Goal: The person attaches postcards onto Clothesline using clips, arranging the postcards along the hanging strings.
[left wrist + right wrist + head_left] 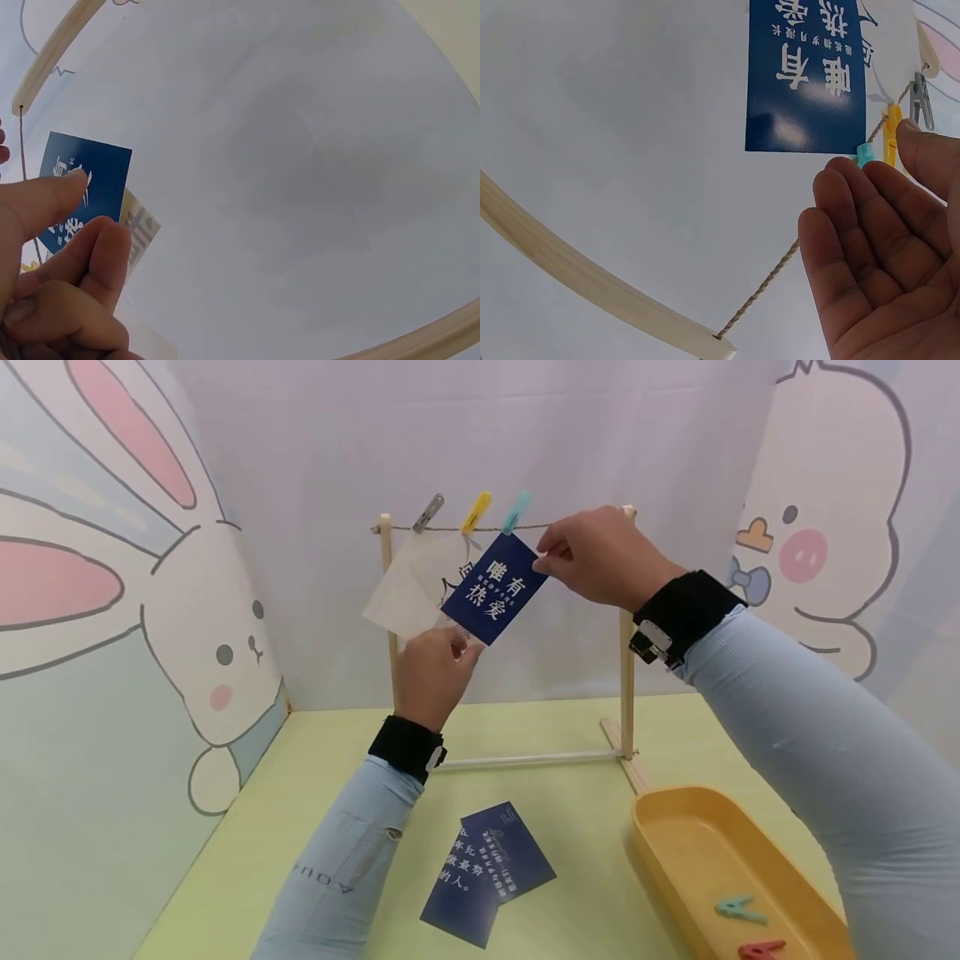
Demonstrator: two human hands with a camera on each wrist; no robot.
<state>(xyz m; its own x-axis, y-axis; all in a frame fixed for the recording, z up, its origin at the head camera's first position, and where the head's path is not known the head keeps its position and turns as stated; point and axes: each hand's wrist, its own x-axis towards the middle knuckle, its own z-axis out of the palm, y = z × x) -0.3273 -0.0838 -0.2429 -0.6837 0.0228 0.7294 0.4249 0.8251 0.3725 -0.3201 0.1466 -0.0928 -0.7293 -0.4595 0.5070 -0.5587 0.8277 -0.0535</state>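
A dark blue card (pixel 498 593) with white characters hangs tilted from a twine line, its top corner in a teal clip (pixel 517 512). My right hand (pixel 600 556) is raised beside the card's right corner; in the right wrist view its fingers (pixel 870 225) are loosely bent and apart from the thumb. Below the card's lower corner is my left hand (pixel 435 672). In the left wrist view its thumb and forefinger are spread in front of the card (pixel 105 172), with a gap between them. Pale paper (pixel 405 585) with black characters hangs partly behind the blue card.
A grey clip (pixel 429 513) and a yellow clip (pixel 477 512) sit on the line of a wooden frame (pixel 627 685). Two overlapping blue cards (pixel 517 852) lie on the table. At right, a yellow tray (pixel 697 797) contains a teal clip (pixel 741 908) and a red clip (pixel 761 950).
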